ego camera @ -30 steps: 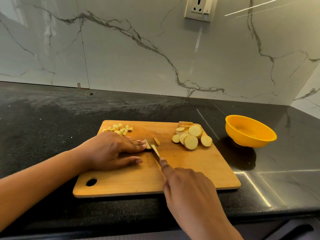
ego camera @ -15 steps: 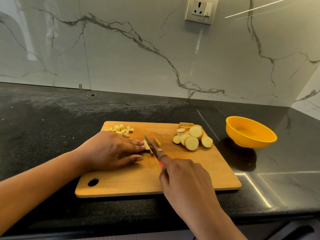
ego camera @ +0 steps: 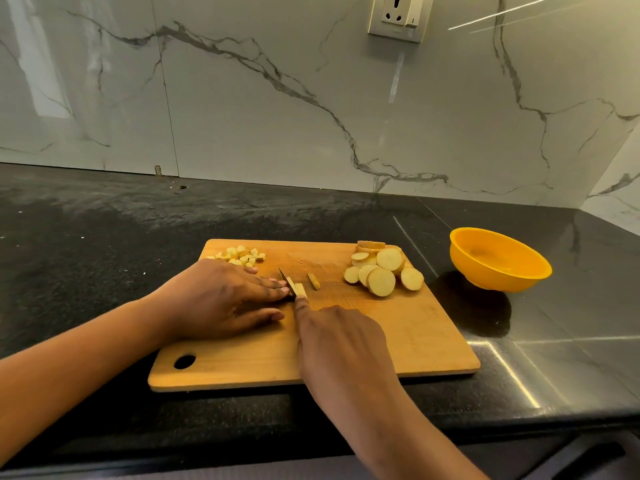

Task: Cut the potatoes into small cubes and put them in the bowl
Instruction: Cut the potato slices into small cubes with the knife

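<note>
A wooden cutting board (ego camera: pixel 398 334) lies on the black counter. My left hand (ego camera: pixel 221 299) lies flat on the board, its fingertips pressing a potato slice that is mostly hidden beneath them. My right hand (ego camera: pixel 339 341) grips a knife (ego camera: pixel 287 280), index finger stretched along the blade's back; the blade stands in the slice beside a freshly cut strip (ego camera: pixel 300 289). Another strip (ego camera: pixel 314 281) lies just to the right. A pile of round potato slices (ego camera: pixel 381 271) sits at the board's far right. Small cubes (ego camera: pixel 242 257) are heaped at the far left. The orange bowl (ego camera: pixel 498 261) is right of the board.
The black stone counter (ego camera: pixel 104 244) stretches left and behind the board, ending at a marble backsplash with a wall socket (ego camera: pixel 398 17). The counter's front edge runs just below the board. A side wall closes the far right corner.
The knife has moved forward and down through the slice, with my right hand following toward the left hand's fingertips. A new strip stands free beside the blade.
</note>
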Demonstrator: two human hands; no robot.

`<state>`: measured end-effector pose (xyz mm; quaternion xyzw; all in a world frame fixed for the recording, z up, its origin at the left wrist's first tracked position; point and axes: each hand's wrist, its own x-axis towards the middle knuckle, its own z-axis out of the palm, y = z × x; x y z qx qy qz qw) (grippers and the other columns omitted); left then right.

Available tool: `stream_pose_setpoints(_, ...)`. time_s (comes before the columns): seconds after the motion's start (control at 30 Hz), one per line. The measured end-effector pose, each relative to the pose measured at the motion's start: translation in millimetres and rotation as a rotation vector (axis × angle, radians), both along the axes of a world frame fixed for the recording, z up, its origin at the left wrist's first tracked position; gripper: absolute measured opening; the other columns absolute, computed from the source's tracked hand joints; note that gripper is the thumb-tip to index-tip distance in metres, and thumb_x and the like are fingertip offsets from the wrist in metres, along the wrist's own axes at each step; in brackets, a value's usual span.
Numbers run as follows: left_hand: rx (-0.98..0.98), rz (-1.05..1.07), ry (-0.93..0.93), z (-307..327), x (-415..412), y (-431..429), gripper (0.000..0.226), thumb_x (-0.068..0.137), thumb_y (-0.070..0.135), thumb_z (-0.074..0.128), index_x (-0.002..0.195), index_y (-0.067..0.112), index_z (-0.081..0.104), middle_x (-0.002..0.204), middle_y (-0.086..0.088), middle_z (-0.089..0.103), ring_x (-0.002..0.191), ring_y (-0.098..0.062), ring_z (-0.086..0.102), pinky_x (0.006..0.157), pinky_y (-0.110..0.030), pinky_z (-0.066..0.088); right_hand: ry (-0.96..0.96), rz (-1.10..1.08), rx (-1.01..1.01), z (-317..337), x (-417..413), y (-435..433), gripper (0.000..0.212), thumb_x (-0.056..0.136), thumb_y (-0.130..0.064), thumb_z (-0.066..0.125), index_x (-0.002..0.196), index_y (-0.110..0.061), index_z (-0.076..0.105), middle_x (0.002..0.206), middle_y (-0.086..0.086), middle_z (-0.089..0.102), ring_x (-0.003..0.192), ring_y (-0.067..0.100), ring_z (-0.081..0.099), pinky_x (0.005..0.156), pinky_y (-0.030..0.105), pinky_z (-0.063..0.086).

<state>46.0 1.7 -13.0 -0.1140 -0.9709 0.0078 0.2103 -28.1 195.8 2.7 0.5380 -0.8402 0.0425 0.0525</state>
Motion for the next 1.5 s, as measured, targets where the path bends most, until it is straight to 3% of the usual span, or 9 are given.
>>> stream_pose_setpoints(0.13, 0.009, 0.033, -0.031, -1, 0, -1, 0.052, 0.098, 0.057, 0.024, 0.121, 0.029, 0.061, 0.116, 0.018, 0.063, 0.106, 0.006, 0.058, 0.094, -0.015, 0.041, -0.064, 0.006, 0.041, -3, 11, 30, 0.061, 0.102, -0.025, 0.037, 0.151, -0.024, 0.001, 0.099, -0.001, 0.05, 0.075, 0.016, 0.04, 0.055, 0.027, 0.033)
stream_pose_setpoints(0.3, 0.129, 0.059, -0.042, -2, 0, -4, 0.055, 0.092, 0.066, 0.027, 0.12, 0.033, 0.062, 0.115, 0.023, 0.063, 0.106, 0.008, 0.057, 0.094, -0.015, 0.045, -0.125, -0.011, -0.009, 4, 16, 55, 0.057, 0.102, -0.033, 0.032, 0.15, -0.033, 0.002, 0.111, -0.004, 0.055, 0.093, 0.017, 0.054, 0.07, 0.03, 0.04)
stream_pose_setpoints(0.43, 0.292, 0.051, -0.037, -3, -2, -6, 0.049, 0.088, 0.067, 0.038, 0.117, 0.036, 0.061, 0.109, 0.023, 0.066, 0.101, 0.012, 0.058, 0.09, -0.01, 0.045, -0.066, -0.05, -0.168, 20, 6, 67, 0.056, 0.1, -0.041, 0.031, 0.148, -0.038, 0.002, 0.091, -0.013, 0.049, 0.075, 0.002, 0.048, 0.06, 0.013, 0.036)
stream_pose_setpoints(0.7, 0.516, 0.136, -0.013, 14, -20, 3, 0.066, 0.068, 0.084, 0.045, 0.118, 0.042, 0.054, 0.114, 0.029, 0.057, 0.103, 0.017, 0.054, 0.091, -0.005, 0.041, -0.025, -0.164, -0.682, 11, -85, -1, 0.043, 0.097, -0.025, 0.05, 0.14, -0.022, 0.045, 0.068, -0.004, 0.061, 0.055, 0.009, 0.05, 0.047, 0.024, 0.038)
stream_pose_setpoints(0.8, 0.43, 0.185, -0.215, 19, -35, 12, 0.078, 0.064, 0.09, 0.034, 0.124, 0.043, 0.05, 0.122, 0.024, 0.055, 0.106, 0.012, 0.051, 0.089, -0.003, 0.038, -0.086, -0.165, -0.708, 0, -98, -8, 0.045, 0.097, -0.026, 0.05, 0.141, -0.023, 0.042, 0.073, -0.001, 0.065, 0.06, 0.011, 0.054, 0.054, 0.027, 0.044)
stream_pose_setpoints(0.9, 0.211, 0.193, -0.382, 18, -51, 20, 0.079, 0.069, 0.081, 0.032, 0.133, 0.037, 0.047, 0.133, 0.017, 0.051, 0.12, 0.002, 0.043, 0.099, -0.017, 0.037, -0.088, -0.17, -0.732, -7, -106, -3, 0.045, 0.097, -0.026, 0.05, 0.141, -0.025, 0.042, 0.071, -0.001, 0.063, 0.062, 0.012, 0.053, 0.055, 0.029, 0.043)
stream_pose_setpoints(1.13, 0.216, 0.18, -0.403, 24, -57, 9, 0.068, 0.072, 0.073, 0.037, 0.122, 0.033, 0.06, 0.126, 0.016, 0.059, 0.111, 0.0, 0.053, 0.106, -0.03, 0.038, -0.122, -0.153, -0.662, -9, -104, -1, 0.047, 0.097, -0.028, 0.048, 0.143, -0.028, 0.037, 0.082, -0.001, 0.066, 0.065, 0.008, 0.052, 0.059, 0.025, 0.044)
stream_pose_setpoints(1.33, 0.207, 0.156, -0.293, 14, -55, 7, 0.086, 0.07, 0.085, 0.017, 0.121, 0.032, 0.062, 0.122, 0.014, 0.061, 0.104, 0.004, 0.051, 0.086, -0.007, 0.037, -0.136, -0.161, -0.692, -11, -106, 0, 0.046, 0.097, -0.029, 0.049, 0.142, -0.027, 0.04, 0.08, -0.001, 0.065, 0.065, 0.011, 0.055, 0.058, 0.03, 0.05)
stream_pose_setpoints(1.5, 0.287, 0.139, -0.46, 22, -53, 1, 0.085, 0.064, 0.089, 0.033, 0.137, 0.045, 0.036, 0.138, 0.031, 0.033, 0.123, 0.013, 0.029, 0.097, -0.009, 0.02, -0.154, -0.164, -0.681, -12, -106, 0, 0.046, 0.097, -0.029, 0.048, 0.143, -0.027, 0.039, 0.078, -0.003, 0.063, 0.065, 0.009, 0.053, 0.06, 0.027, 0.048)
